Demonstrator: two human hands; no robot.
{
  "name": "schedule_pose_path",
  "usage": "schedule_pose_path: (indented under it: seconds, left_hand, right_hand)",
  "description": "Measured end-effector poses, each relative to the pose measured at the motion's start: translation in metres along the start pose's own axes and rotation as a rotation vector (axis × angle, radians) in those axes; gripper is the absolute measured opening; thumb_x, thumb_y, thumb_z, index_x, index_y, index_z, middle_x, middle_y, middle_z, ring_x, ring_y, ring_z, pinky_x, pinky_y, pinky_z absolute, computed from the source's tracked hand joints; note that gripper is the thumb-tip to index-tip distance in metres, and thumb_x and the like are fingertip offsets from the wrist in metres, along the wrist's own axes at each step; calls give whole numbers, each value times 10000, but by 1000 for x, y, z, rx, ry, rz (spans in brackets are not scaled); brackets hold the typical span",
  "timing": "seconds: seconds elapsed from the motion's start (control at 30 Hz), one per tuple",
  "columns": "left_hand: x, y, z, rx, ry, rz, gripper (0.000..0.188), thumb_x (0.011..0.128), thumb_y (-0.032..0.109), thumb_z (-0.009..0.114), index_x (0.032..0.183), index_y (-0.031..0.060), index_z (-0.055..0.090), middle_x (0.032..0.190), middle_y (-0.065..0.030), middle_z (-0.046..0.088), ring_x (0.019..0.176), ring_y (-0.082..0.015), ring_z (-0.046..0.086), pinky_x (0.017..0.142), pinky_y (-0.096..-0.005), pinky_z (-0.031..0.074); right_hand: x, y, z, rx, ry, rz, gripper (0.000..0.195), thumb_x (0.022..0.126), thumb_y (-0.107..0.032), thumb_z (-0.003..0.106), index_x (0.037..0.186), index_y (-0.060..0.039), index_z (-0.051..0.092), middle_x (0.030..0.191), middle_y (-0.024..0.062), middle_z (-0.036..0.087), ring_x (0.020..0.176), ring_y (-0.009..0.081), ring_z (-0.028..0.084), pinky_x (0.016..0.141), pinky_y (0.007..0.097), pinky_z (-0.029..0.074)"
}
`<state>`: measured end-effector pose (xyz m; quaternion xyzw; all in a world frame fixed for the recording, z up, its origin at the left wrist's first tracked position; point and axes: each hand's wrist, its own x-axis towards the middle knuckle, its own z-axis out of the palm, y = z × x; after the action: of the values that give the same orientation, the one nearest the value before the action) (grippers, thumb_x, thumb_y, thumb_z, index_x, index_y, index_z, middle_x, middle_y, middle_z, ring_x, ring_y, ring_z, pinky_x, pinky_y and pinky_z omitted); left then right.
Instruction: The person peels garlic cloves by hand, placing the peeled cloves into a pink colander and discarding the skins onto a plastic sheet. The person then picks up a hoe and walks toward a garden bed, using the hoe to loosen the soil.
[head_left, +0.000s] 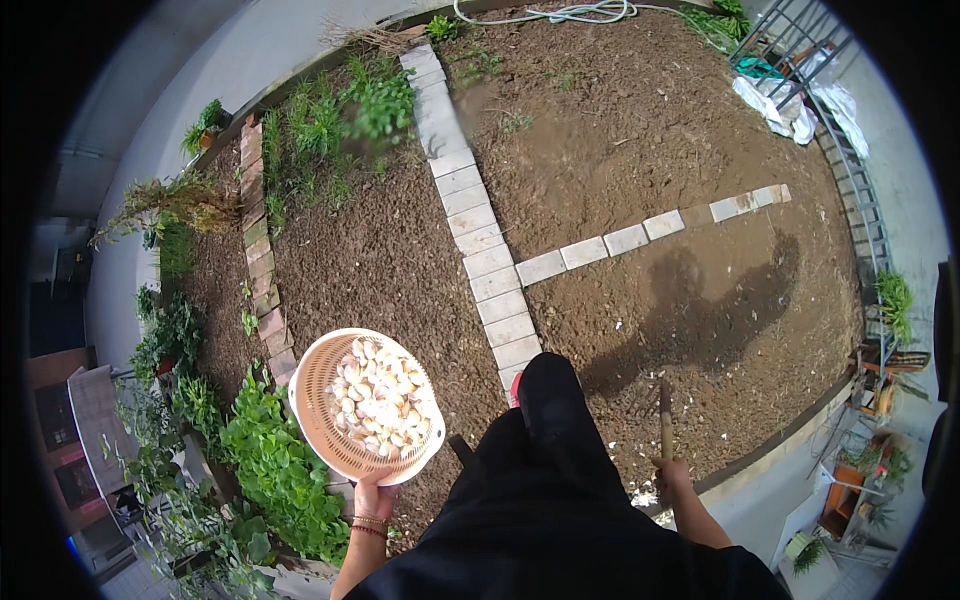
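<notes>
My left hand (373, 496) grips the rim of a round perforated plastic basket (311, 375), with its fingers mostly hidden beneath it. Inside the basket lie many pale garlic cloves (379, 397). On the right, my right hand (673, 478) is closed around the wooden handle of a garden hand fork (666, 427). The fork's tines point away from me, at the level of the brown soil, and whether they touch it I cannot tell. Bare tilled soil (360, 277) spreads ahead of the basket. Both my arms reach out on either side of my dark trousers.
A row of pale paving bricks (480, 240) runs away from my feet, with a brick branch (626, 238) to the right. Leafy green plants (277, 465) grow at the lower left. A metal ladder (870, 217) lies along the right wall; a hose (577, 13) lies at the far edge.
</notes>
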<state>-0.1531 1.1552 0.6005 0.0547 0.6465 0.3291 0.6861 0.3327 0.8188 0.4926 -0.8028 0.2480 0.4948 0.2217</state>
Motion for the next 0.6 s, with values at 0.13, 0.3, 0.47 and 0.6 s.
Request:
schedule_pose_path:
  seconds: [0.13, 0.3, 0.47, 0.6]
  left_hand:
    - [48, 36, 40, -80, -18, 21, 651, 833, -151, 501, 1460, -44, 359, 1400, -207, 531, 1213, -353, 607, 1015, -476, 559]
    - [117, 85, 126, -42, -54, -2, 632, 850, -134, 511, 1459, -51, 361, 1402, -202, 531, 1222, -363, 599, 1030, -479, 543]
    - [179, 153, 230, 58, -70, -91, 619, 843, -115, 525, 1446, -50, 396, 1377, -196, 560, 1242, -352, 587, 1050, -459, 528]
    - [221, 200, 295, 129, -88, -109, 619, 845, -114, 513, 1449, -46, 393, 1381, -193, 557, 1235, -351, 592, 1039, -454, 539]
  right_hand:
    - [-2, -57, 27, -83, -27, 12, 219, 840, -115, 773, 868, -8, 584, 618, 65, 534, 465, 177, 516, 404, 346, 401]
    - [14, -159, 82, -111, -28, 32, 220, 844, -110, 764, 893, 21, 594, 614, 67, 531, 459, 178, 517, 391, 343, 375]
    - [5, -280, 121, -80, 11, 60, 226, 857, -93, 744, 936, 51, 588, 628, 51, 529, 484, 168, 522, 410, 332, 392]
    - [-7, -369, 131, 43, -22, -14, 246, 872, -136, 750, 968, 22, 587, 624, 38, 514, 485, 159, 520, 413, 324, 406]
